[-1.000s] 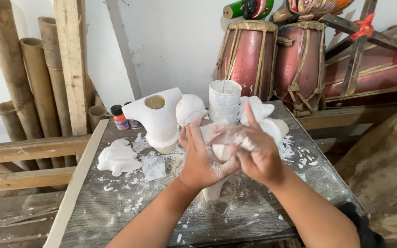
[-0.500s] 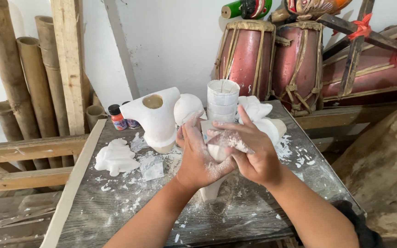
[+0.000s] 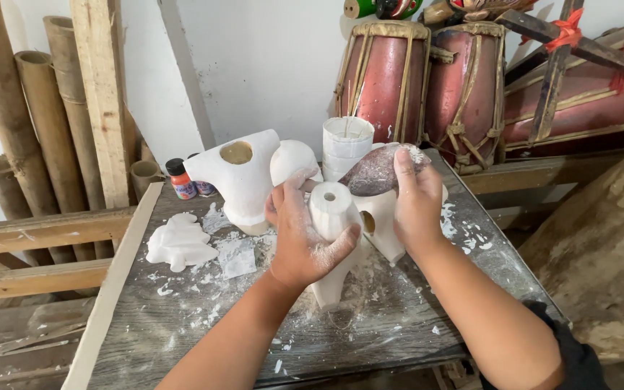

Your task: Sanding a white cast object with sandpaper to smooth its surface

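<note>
My hands have come apart over the dusty table (image 3: 182, 332): a second ago they were clasped together around the white plaster piece (image 3: 332, 217), and now only my left hand (image 3: 303, 238) grips it, its hollow top uncovered. My right hand (image 3: 417, 202) has lifted away to the right, holding up a crumpled clear plastic sheet (image 3: 377, 172) peeled from the piece.

Craft workshop: plaster casts (image 3: 243, 180), bamboo poles (image 3: 45, 123), drums (image 3: 388, 79).
</note>
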